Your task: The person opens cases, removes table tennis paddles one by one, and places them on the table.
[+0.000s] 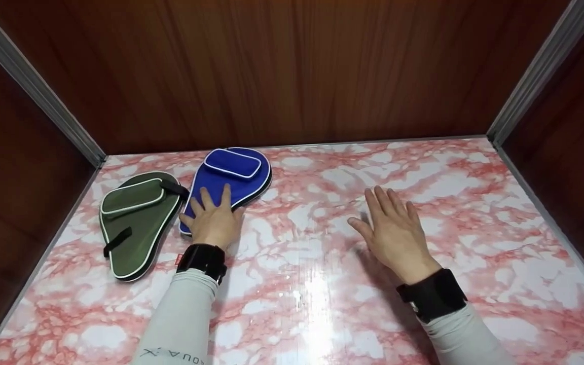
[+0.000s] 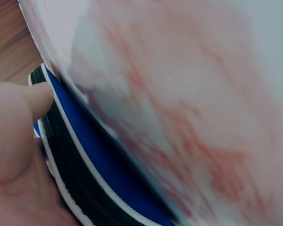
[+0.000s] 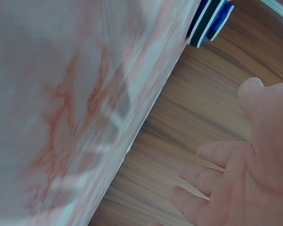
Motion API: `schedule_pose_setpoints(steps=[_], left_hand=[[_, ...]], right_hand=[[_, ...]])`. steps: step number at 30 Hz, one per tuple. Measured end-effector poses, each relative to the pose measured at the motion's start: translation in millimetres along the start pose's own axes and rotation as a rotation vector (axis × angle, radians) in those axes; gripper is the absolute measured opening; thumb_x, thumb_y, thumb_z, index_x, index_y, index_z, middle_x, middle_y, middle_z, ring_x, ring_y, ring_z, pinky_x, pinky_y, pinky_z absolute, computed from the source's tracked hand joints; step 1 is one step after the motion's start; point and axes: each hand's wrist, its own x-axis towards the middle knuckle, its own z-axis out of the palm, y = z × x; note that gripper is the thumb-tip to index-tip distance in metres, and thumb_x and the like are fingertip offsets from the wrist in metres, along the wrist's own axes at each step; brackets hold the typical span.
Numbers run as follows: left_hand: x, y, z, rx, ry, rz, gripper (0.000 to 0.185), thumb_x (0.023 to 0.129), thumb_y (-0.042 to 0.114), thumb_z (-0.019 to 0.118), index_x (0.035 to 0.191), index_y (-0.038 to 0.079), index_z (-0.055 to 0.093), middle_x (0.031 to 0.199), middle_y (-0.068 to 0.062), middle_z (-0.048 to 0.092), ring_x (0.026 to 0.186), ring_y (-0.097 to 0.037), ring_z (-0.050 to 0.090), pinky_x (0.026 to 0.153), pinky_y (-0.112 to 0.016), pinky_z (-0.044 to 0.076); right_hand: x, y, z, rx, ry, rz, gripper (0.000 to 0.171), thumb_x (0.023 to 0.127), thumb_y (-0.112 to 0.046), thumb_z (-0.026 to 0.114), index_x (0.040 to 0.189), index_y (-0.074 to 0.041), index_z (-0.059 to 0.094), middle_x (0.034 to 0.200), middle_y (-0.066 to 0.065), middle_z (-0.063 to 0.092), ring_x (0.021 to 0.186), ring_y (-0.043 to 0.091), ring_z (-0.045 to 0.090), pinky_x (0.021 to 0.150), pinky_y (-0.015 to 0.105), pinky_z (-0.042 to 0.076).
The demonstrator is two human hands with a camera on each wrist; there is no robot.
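- Head view shows the left hand [image 1: 214, 219] lying flat, fingers straight and spread, on the narrow end of the blue paddle case [image 1: 231, 180], likely pinning it to the marbled tabletop [image 1: 474, 203]
- Right hand [image 1: 393, 230] hovers over or rests on bare tabletop, well apart from the cases, fingers relaxed, gripping nothing
- Green paddle case [image 1: 137, 223] lies just beside the blue one, untouched
- Count: two cases, two hands, two black wrist bands [image 1: 203, 259]
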Motion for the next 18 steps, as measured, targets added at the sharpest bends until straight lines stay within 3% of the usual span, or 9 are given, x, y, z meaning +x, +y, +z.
schedule_pose_setpoints(steps=[9, 18], left_hand=[[2.6, -5.3, 7.2, 0.010, 0.016, 0.040, 0.066, 0.118, 0.043, 0.042, 0.179, 0.026, 0.019, 0.177, -0.038, 0.002, 0.160, -0.067, 0.006, 0.116, -0.090, 0.009], [-6.6, 4.0, 9.0, 0.000, 0.032, 0.142, 0.072, 0.114, 0.051, 0.052, 0.177, 0.029, 0.027, 0.179, -0.033, 0.010, 0.161, -0.062, 0.012, 0.120, -0.084, 0.011]], right_hand=[[0, 1, -1, 0.020, -0.015, -0.001, 0.082, 0.115, -0.060, 0.044, 0.174, -0.005, 0.030, 0.178, 0.024, 0.028, 0.166, 0.046, 0.019, 0.128, 0.072, 0.014], [-1, 0, -3, 0.037, -0.029, -0.002, 0.083, 0.115, -0.062, 0.043, 0.174, -0.005, 0.028, 0.178, 0.024, 0.026, 0.166, 0.045, 0.018, 0.128, 0.072, 0.012]])
